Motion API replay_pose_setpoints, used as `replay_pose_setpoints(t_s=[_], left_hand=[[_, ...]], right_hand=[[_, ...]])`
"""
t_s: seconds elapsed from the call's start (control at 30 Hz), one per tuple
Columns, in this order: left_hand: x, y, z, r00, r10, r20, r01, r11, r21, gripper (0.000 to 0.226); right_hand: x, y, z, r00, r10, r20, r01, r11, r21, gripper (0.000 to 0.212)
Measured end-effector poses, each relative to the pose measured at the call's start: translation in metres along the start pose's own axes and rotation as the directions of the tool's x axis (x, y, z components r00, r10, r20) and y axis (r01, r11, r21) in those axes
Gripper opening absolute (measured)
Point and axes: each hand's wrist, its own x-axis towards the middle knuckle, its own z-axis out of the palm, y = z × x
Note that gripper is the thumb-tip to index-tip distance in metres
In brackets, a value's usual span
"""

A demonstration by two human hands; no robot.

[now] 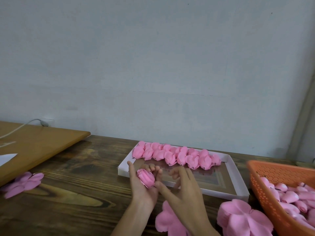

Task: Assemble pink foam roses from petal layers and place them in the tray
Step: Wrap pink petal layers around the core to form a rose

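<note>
A pink foam rose [146, 178] lies in the palm of my left hand [143, 183], whose fingers curl loosely around it, palm up. My right hand [181, 184] hovers just to its right with fingers spread and relaxed, holding nothing. Both hands are over the near left corner of the white tray [238, 181]. A row of finished pink roses [175, 155] fills the tray's far side. Stacks of flat pink petal layers [243, 218] lie on the table near my right forearm, with another layer [167, 220] partly under it.
An orange perforated basket [259, 186] with several pink rose buds stands at the right. More petal layers [23, 183] lie at the left, beside a raised light-wood board [42, 147] with a cable and a white paper. A wall runs behind the dark wooden table [76, 193].
</note>
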Motion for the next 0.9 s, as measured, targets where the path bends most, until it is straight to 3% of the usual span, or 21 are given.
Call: replay_pose_setpoints(t_s=[0.1,0.17,0.23,0.4,0.47,0.57,0.7,0.8,0.9], left_hand=[[0.0,0.001,-0.001,1.0,0.006,0.02,-0.006,1.0,-0.02,0.072],[0.001,0.002,-0.001,1.0,0.008,0.023,-0.008,1.0,-0.025,0.072],[0.002,0.003,-0.002,0.999,0.011,0.03,-0.01,0.999,-0.052,0.071],[0.003,0.002,-0.003,0.998,0.021,0.061,-0.019,0.999,-0.029,0.073],[0.002,0.0,-0.002,0.998,0.026,0.06,-0.025,1.0,-0.01,0.077],[0.005,-0.001,-0.003,0.999,0.021,0.034,-0.021,1.0,0.007,0.075],[0.009,0.001,-0.006,1.0,-0.014,0.002,0.014,1.0,0.007,0.074],[0.011,0.0,-0.008,1.0,0.029,0.001,-0.029,1.0,0.008,0.08],[0.012,-0.002,-0.009,1.0,0.03,0.006,-0.03,0.999,0.029,0.082]], right_hand=[[0.0,0.001,-0.001,0.931,0.268,0.248,-0.312,0.937,0.158,0.05],[0.002,0.001,0.0,0.871,0.35,0.345,-0.472,0.791,0.389,0.045],[0.004,0.0,0.0,0.85,0.387,0.358,-0.524,0.694,0.493,0.037],[0.005,0.006,-0.002,0.834,0.413,0.366,-0.551,0.581,0.599,0.026],[0.005,0.008,-0.003,0.841,0.406,0.357,-0.54,0.595,0.596,0.041],[0.009,0.01,-0.002,0.884,0.349,0.312,-0.468,0.692,0.55,0.036],[0.01,0.009,-0.003,0.882,0.257,0.394,-0.436,0.762,0.479,0.045],[0.006,0.01,-0.001,0.919,0.226,0.325,-0.339,0.872,0.354,0.028],[0.002,0.008,0.001,0.94,0.213,0.265,-0.295,0.898,0.326,0.007]])
